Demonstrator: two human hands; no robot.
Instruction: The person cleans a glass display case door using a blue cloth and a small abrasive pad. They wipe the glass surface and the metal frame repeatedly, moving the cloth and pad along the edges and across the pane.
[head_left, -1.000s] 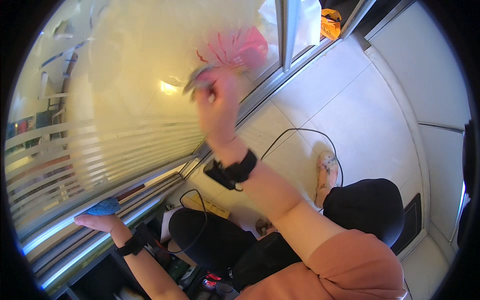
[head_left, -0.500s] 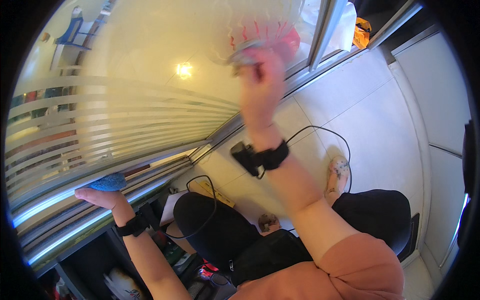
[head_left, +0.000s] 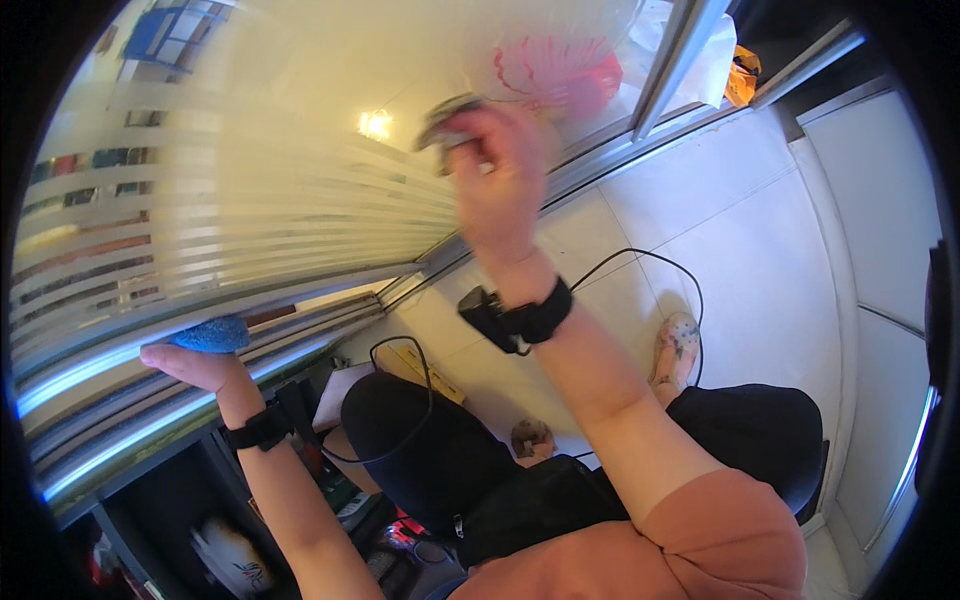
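My right hand [head_left: 495, 175] is raised against a frosted, striped glass pane [head_left: 250, 170] and is closed around a small grey tool or cloth [head_left: 445, 115] pressed to the glass; motion blur hides its exact shape. My left hand [head_left: 190, 362] rests low on the metal window frame [head_left: 120, 420] and grips a blue sponge [head_left: 212, 335] against the rail. Both wrists wear black bands. A pink object [head_left: 560, 70] shows blurred through the glass above my right hand.
White floor tiles [head_left: 760, 240] spread to the right. A black cable [head_left: 640, 260] loops across them. My dark trousers [head_left: 420, 460] and one patterned slipper [head_left: 680, 345] are below. A yellow-orange item [head_left: 740, 75] lies by the door track at the top right.
My right hand has swept along the glass with the grey thing, moving right and then back left. My left hand stays on the frame with the blue sponge.
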